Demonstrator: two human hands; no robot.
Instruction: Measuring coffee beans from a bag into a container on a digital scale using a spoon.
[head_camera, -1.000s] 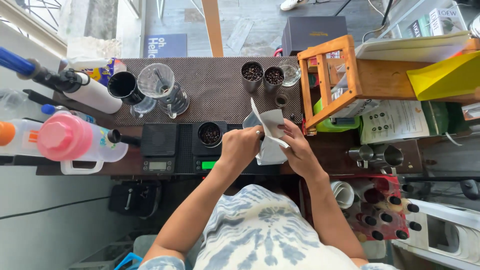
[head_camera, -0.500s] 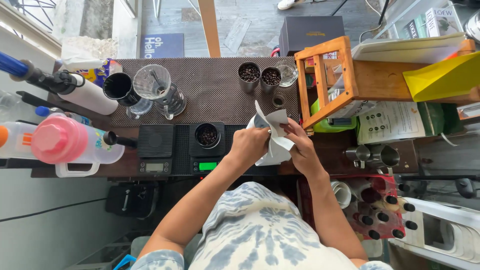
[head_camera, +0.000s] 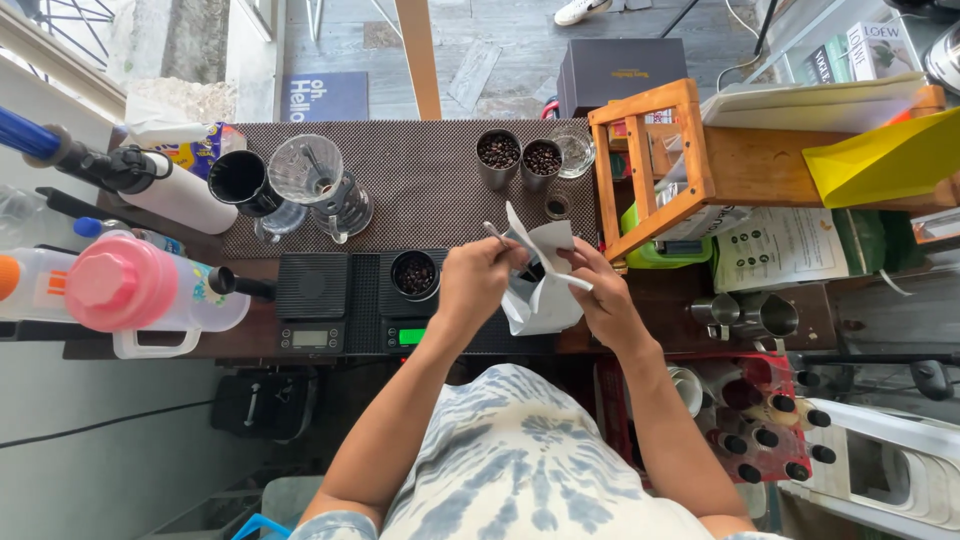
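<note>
Two hands are working a white paper bag above the counter.

The left hand (head_camera: 478, 275) is pinching a thin metal spoon (head_camera: 497, 236) at the mouth of the white paper bag (head_camera: 540, 290), while the right hand (head_camera: 600, 295) is gripping the bag's right edge, fingers closed on it. The bag is sitting between both hands, just right of one bean-filled cup (head_camera: 414, 274) resting on one of two black scales (head_camera: 312, 297). Two metal cups of beans (head_camera: 499, 152) are standing on the brown mat (head_camera: 420, 180) beyond.

This looks like a coffee bar in a small shop. Metal cups of coffee beans (head_camera: 498, 152) sit on a dark mat (head_camera: 420, 180), beside two small scales (head_camera: 312, 300) and a glass coffee maker (head_camera: 320, 185)
</note>
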